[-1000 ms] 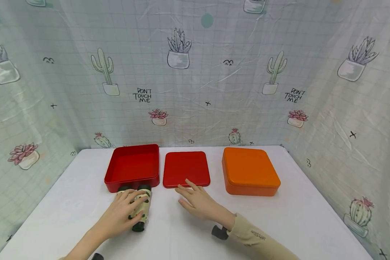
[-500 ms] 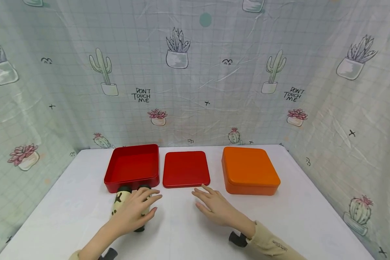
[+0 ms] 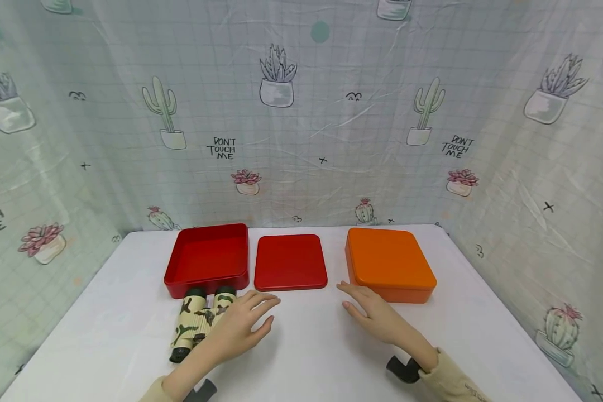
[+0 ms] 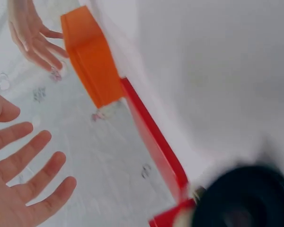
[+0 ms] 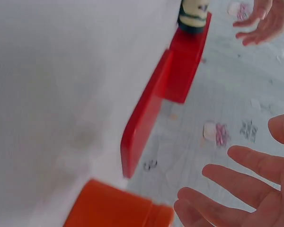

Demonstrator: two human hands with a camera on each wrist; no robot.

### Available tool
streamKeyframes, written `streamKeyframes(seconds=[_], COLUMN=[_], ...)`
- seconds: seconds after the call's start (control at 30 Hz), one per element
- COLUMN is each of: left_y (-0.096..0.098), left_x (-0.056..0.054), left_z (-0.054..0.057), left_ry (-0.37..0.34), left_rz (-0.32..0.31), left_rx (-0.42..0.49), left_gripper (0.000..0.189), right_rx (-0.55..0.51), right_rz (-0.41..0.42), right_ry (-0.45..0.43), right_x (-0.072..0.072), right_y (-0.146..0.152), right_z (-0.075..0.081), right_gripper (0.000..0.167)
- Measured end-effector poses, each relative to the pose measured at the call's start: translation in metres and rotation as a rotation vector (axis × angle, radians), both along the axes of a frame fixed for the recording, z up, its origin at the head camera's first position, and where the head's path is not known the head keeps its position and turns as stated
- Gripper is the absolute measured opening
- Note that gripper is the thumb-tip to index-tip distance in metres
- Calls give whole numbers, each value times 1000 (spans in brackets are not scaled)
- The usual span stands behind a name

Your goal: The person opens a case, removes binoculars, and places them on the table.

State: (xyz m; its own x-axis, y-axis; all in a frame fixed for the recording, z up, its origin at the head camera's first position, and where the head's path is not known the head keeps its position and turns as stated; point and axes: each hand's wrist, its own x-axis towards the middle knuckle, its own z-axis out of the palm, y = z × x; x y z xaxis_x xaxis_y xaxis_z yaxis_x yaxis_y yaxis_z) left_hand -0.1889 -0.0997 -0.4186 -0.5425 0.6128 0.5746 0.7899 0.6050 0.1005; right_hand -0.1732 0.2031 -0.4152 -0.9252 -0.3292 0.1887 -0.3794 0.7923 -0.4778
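Camouflage-patterned binoculars (image 3: 190, 322) lie on the white table in front of the open red box (image 3: 207, 255). My left hand (image 3: 240, 329) hovers just right of the binoculars and hides part of their right barrel; its fingers are spread and hold nothing. In the left wrist view a dark round eyepiece (image 4: 244, 201) looms close to the camera. My right hand (image 3: 380, 318) is held above the table by the near left corner of the orange box (image 3: 392, 262), fingers extended, holding nothing. The flat red lid (image 3: 290, 261) lies between the two boxes.
The white table (image 3: 301, 357) runs back to a hanging sheet (image 3: 301, 128) printed with potted plants, which also encloses both sides. The orange box has its lid on. Black wrist straps or mounts (image 3: 403, 369) show below the hands.
Both hands have moved to the right. The left hand has come off the binoculars, uncovering their left barrel, and the right hand has gone from beside the red lid to near the orange box.
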Motion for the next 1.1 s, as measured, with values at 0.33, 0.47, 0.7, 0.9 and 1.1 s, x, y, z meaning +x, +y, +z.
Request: streamKeyframes(seconds=[0.33,0.47,0.7,0.9,1.1], left_y=[37,52,76,96,113], left_x=[-4,-9,-20,-28,-37], left_z=[10,11,5,-1,-9], left_ry=[-145,-284,-587,-846,-1097], left_rz=[-52,-62,-119,-144,-217], left_rx=[150,219,412,578,756], left_gripper=[36,36,34,30,32], right_rx=[-74,-121,-137,-174,-399], right_rz=[-43,-79,-219,-396,-422], right_ry=[61,85,111,-28,-195], right_x=[-4,-5,-7,-8,-20], right_y=[42,65,105,129,162], right_z=[11,15,21,28,17], right_gripper=[43,40,39,45,55])
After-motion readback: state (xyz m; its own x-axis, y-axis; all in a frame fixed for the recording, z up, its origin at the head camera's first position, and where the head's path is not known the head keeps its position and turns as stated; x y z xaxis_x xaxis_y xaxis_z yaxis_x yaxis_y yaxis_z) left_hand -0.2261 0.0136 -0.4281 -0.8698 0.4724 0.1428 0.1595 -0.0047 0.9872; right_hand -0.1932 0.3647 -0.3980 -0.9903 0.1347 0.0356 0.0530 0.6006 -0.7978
